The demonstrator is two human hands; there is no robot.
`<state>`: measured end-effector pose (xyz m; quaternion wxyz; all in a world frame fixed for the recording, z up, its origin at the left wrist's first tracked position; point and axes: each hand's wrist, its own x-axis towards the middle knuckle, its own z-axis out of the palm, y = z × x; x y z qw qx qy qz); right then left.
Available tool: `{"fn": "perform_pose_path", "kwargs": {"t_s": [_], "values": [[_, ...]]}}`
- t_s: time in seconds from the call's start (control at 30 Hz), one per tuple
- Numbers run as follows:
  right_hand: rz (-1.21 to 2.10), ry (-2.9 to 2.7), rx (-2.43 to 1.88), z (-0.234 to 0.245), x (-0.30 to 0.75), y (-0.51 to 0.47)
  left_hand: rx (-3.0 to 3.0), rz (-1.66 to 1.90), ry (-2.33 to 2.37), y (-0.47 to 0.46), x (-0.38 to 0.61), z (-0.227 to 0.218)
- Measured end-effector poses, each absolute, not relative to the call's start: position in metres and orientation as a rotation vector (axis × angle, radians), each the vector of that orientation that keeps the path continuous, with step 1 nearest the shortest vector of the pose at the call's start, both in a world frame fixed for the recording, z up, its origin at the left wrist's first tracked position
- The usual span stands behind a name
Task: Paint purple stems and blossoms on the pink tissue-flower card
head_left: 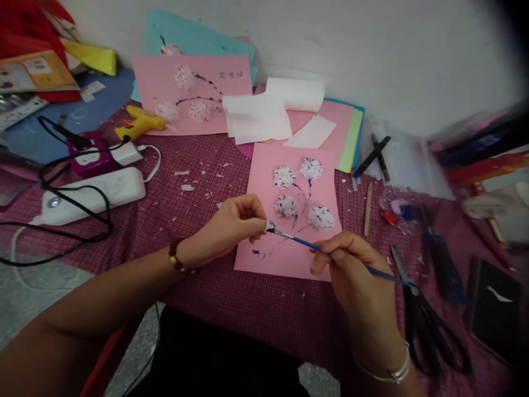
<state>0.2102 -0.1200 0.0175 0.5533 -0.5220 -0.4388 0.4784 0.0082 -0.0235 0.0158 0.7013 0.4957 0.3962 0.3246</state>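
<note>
My right hand (359,292) is closed round a blue paintbrush (308,243), its bristle end pointing left. At that tip, my left hand (235,220) pinches a small white scrap (269,225) with dark stains, likely paper or tissue; the bristles touch it. Both hands hover over the lower part of a pink sheet (256,182). Several puffy white flowers (286,205) dotted with purple are on the sheet, joined by thin purple painted stems (309,190). A few purple strokes (262,252) mark its lower left corner.
Black-handled scissors (425,314) lie right of my right hand. A yellow glue gun (140,122), a white power strip (95,194) and black cables are on the left. White paper (260,116) and another pink flower sheet (231,71) lie behind. Paint pots (399,210) stand at right.
</note>
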Motion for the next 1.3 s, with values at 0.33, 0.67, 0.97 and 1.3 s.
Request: {"fn": "perform_pose_path", "kwargs": {"t_s": [0.33,0.67,0.97,1.3], "values": [[1.065,-0.996,-1.309,0.026,0.218,-0.123,1.085,0.779,0.913,-0.019,0.006,0.018],[0.878,-0.941,-1.135,0.023,0.205,-0.125,0.900,0.681,0.941,-0.022,0.010,0.017],[0.806,-0.896,-1.215,0.020,0.201,-0.123,1.115,0.599,0.941,-0.031,0.013,0.018],[0.919,-0.831,-1.272,0.013,0.199,-0.112,1.209,0.523,0.841,-0.033,0.013,0.020]]}}
